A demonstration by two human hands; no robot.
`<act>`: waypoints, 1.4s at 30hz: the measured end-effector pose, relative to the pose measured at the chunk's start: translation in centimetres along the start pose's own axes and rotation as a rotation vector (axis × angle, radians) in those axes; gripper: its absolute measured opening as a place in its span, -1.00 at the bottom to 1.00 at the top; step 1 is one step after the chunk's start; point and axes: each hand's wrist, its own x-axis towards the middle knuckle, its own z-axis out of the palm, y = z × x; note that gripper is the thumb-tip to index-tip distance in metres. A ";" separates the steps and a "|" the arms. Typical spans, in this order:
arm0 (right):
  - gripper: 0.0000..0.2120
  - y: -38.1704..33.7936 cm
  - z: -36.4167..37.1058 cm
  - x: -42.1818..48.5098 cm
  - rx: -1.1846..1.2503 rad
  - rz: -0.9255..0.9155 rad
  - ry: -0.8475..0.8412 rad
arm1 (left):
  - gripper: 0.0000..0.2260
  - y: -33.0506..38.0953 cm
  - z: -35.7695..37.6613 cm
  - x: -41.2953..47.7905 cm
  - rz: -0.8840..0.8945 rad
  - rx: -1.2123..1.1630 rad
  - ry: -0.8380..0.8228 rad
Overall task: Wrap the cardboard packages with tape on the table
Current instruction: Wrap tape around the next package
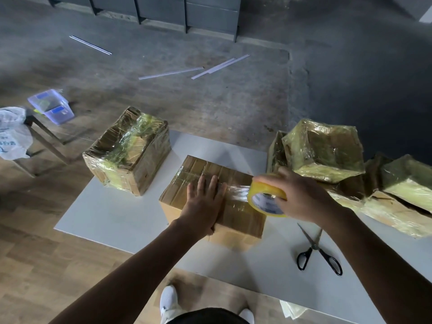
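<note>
A: What lies around the flat package (198,167)?

B: It sits in the middle of the white table (98,213). To its left, just apart from it, stands a taller taped box (128,150). To its right a pile of taped packages (327,148) crowds the table's edge, close behind the roll. Open scissors (315,249) lie on the table near its right front corner. Far to its left, off the table, are a clear plastic tub (51,108) and a white bag (11,134). Beyond it, thin white strips (170,73) lie on the concrete floor.

A: Does anything block the roll?

B: Only the pile is near, and I cannot tell whether the knuckles touch it.

A: And the hands?

B: The left hand (203,199) lies flat on the package's top, fingers straight and together, pressing down. The right hand (301,195) hovers over the package's right end, fingers and thumb curled round the yellow tape roll (266,199), which is tilted on edge. A clear strip of tape (236,191) runs from the roll to the left fingertips, along the package's top.
</note>
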 end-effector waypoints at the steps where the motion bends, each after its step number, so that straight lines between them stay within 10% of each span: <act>1: -0.35 -0.2 -0.4 -0.1 -0.035 0.024 -0.043 | 0.10 0.1 -0.1 0.0 -0.002 0.004 -0.001; 9: -0.34 -0.8 0.2 0.4 -0.098 -0.034 0.013 | -0.09 1.4 -0.4 -0.2 0.082 0.064 0.042; 18: -0.57 -0.3 4.4 -1.3 0.433 0.085 0.420 | -0.10 3.1 -0.4 -0.2 0.066 0.056 -0.006; 26: -0.30 2.0 4.3 -3.2 0.397 -0.034 0.186 | -0.11 3.3 -1.1 -0.3 0.100 0.090 -0.049; 42: -0.42 4.6 2.9 -5.9 0.025 0.110 -0.086 | 0.03 7.4 -1.1 0.9 0.066 0.007 -0.056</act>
